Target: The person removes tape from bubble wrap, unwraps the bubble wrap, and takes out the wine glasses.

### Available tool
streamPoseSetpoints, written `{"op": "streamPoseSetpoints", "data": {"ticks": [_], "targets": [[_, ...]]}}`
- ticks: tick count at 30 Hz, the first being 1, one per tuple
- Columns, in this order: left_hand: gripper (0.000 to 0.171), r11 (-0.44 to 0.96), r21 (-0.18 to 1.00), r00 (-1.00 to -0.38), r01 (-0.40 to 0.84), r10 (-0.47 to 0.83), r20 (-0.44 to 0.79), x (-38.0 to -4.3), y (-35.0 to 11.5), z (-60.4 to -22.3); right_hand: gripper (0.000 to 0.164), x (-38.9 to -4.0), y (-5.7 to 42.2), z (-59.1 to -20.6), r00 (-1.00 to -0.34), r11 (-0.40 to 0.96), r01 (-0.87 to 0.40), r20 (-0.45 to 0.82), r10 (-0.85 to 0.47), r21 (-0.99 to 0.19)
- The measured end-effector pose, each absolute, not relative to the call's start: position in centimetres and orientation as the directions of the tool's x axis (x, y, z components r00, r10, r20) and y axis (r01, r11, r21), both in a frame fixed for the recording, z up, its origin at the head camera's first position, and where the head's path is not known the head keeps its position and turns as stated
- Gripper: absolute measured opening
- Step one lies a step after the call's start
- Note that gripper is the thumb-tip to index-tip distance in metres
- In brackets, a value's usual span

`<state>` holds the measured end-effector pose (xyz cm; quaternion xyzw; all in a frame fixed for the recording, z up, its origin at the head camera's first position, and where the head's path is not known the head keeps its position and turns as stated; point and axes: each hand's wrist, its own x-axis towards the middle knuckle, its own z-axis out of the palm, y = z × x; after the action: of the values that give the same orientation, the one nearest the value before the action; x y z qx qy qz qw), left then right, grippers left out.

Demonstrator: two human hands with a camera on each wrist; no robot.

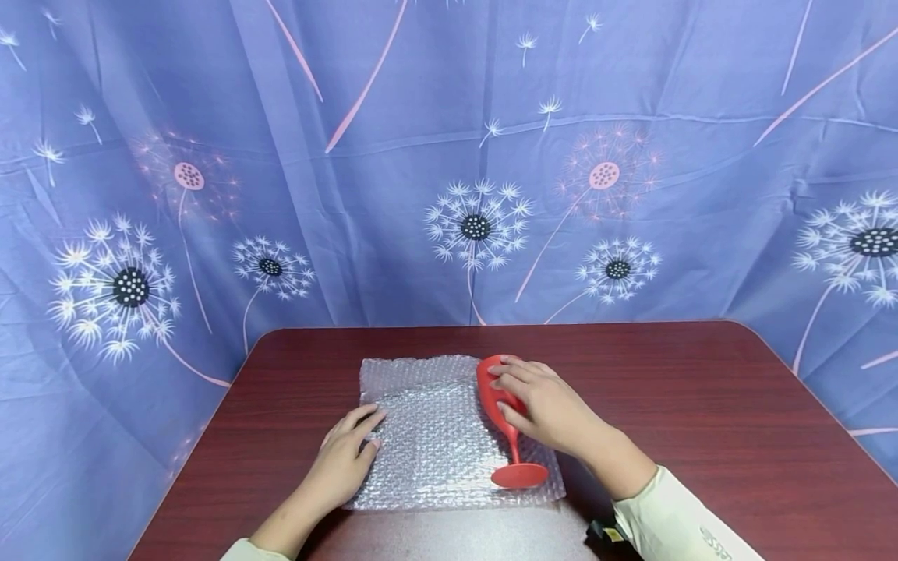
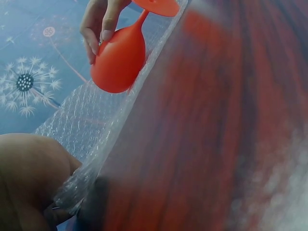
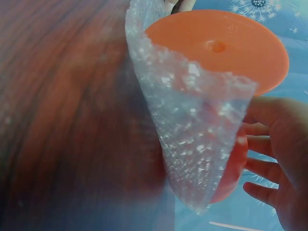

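A red goblet (image 1: 503,419) lies on its side on the right part of a sheet of bubble wrap (image 1: 428,444), its foot toward me. My right hand (image 1: 554,405) holds its bowl from the right, fingers across the upper side and thumb lower down. In the left wrist view the same goblet (image 2: 120,62) shows bowl and stem. In the right wrist view a corner of the wrap (image 3: 192,139) hides part of the foot and bowl. Along the wrap's left edge rests my left hand (image 1: 342,460), fingers extended onto the sheet, thumb apart.
The dark red wood-grain table (image 1: 673,382) extends to both sides of the wrap. Behind it hangs a blue curtain (image 1: 393,257) with a dandelion print. A small black item (image 1: 603,534) with a yellow patch sits by the right sleeve (image 1: 673,514).
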<state>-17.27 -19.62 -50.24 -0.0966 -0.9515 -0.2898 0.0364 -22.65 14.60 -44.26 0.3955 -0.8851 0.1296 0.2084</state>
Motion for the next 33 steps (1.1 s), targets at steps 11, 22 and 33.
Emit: {"op": "streamPoseSetpoints", "data": {"ticks": [11,22,33], "targets": [[0.047,0.818,0.538,-0.978,0.205,0.144,0.154,-17.1,-19.8,-50.1,0.038,-22.8,14.5,-44.4,-0.584,0.651,-0.758,0.482,-0.653,-0.037],[0.046,0.819,0.536,-0.977,0.206,0.138,0.165,-17.0,-20.3,-50.0,0.031,-22.4,14.5,-44.1,-0.634,0.674,-0.733,0.45,-0.629,-0.092],[0.046,0.815,0.534,-0.97,0.224,0.132,0.205,-16.9,-20.7,-50.1,0.037,-22.5,14.4,-44.1,-0.633,0.674,-0.734,0.445,-0.633,-0.083]]}}
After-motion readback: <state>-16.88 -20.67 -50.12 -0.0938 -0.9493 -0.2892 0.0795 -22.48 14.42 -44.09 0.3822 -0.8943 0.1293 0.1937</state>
